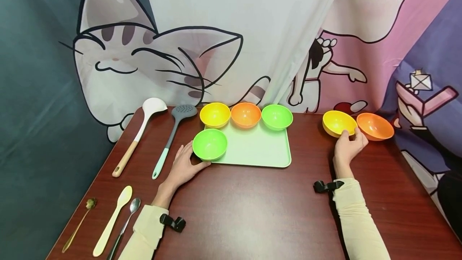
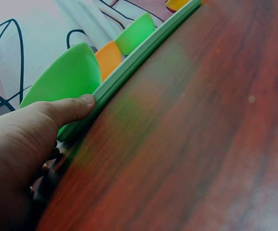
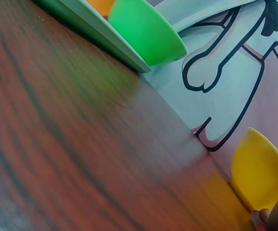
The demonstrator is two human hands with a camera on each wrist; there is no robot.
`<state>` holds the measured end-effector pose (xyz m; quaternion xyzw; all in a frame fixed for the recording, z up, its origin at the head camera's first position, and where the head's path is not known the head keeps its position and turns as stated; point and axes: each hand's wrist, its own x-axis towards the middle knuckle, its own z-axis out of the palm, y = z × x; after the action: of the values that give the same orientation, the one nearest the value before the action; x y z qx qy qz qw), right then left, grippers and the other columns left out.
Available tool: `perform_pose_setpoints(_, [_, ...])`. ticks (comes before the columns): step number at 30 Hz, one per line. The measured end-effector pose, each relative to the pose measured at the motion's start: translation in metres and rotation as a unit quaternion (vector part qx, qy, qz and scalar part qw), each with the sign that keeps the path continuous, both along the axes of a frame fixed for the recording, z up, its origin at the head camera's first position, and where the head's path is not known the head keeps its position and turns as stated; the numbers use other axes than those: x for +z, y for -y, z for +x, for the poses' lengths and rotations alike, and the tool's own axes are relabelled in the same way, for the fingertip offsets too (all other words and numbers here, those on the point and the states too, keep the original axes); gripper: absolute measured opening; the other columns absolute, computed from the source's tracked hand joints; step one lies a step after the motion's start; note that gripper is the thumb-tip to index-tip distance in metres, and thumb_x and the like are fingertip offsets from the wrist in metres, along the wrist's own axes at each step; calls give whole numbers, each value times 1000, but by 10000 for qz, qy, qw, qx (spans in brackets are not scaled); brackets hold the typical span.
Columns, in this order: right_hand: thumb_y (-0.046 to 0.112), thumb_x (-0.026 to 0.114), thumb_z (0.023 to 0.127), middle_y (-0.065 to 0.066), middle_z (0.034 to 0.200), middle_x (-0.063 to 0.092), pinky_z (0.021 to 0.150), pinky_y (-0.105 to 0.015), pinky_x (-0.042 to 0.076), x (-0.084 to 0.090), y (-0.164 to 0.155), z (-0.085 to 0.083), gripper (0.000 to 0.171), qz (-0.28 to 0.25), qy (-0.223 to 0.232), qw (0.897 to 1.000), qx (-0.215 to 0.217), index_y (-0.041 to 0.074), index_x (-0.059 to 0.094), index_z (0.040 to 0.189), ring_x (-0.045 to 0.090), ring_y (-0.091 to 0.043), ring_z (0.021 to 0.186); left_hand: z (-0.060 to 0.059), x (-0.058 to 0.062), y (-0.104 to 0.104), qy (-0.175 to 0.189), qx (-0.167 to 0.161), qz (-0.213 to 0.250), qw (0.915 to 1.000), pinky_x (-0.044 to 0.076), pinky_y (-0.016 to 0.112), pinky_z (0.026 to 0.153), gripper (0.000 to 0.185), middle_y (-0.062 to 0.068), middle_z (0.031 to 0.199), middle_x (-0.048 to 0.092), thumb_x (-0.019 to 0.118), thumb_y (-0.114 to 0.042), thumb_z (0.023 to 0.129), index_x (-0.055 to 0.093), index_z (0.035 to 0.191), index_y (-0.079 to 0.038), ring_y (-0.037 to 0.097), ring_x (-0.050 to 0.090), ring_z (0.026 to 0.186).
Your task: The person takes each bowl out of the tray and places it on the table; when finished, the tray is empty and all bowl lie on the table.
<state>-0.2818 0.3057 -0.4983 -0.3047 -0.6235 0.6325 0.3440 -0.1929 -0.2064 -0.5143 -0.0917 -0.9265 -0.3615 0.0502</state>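
Two hands at work on a dark wood table (image 1: 252, 208). Left hand (image 1: 184, 167) sits at the front-left corner of a pale green tray (image 1: 260, 147), fingers relaxed and straight, thumb laid along the side of a green bowl (image 1: 209, 144) w/ its tip at the tray edge; not wrapped round it. That bowl stands on the tray's front-left corner. Right hand (image 1: 348, 145) is off to the right, well apart from the tray, fingertips curled onto the near rim of a yellow bowl (image 1: 338, 122) standing on the table; an orange bowl (image 1: 375, 126) sits just beside it. Along the tray's back edge: yellow, orange, green bowls in a row. Left of tray: white ladle (image 1: 138, 131), grey skimmer (image 1: 173, 131), 3 spoons nr the front edge.
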Motion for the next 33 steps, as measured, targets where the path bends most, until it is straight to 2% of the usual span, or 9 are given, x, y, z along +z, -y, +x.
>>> perform_pose_setpoints(10, [7, 60, 95, 8, 128, 39, 107, -9, 34, 1, 3, 2, 43, 64, -2, 10000, -56, 8, 59, 137, 41, -8, 130, 2, 0, 1, -11, 25, -29, 10000, 10, 52, 126, 92, 12, 155, 43, 81, -48, 79, 40, 153, -14, 30, 33, 149])
perform_pose_setpoints(20, [4, 58, 93, 4, 137, 39, 105, -14, 40, 1, 2, 3, 43, -238, -387, 9990, -24, 9, 57, 136, 46, -12, 130, 3, 3, -1, -43, 4, 61, 10000, 11, 53, 126, 91, 13, 156, 42, 81, -47, 79, 40, 153, -14, 30, 32, 149])
perform_pose_setpoints(27, [6, 58, 94, 4, 131, 43, 105, -12, 36, 3, 6, 9, 42, -48, -378, 9991, -199, 12, 55, 135, 43, -10, 128, 3, 3, 1, -30, 6, -8, 10000, 10, 52, 127, 91, 13, 156, 43, 81, -47, 80, 40, 154, -13, 29, 32, 149])
perform_pose_setpoints(33, [4, 58, 94, 4, 128, 47, 108, -17, 35, 2, 6, 14, 39, 34, -569, 9979, -306, 13, 57, 132, 44, -10, 126, 3, 4, -1, -52, 5, -18, 10000, 11, 52, 126, 91, 15, 155, 43, 81, -47, 79, 41, 153, -11, 31, 33, 148])
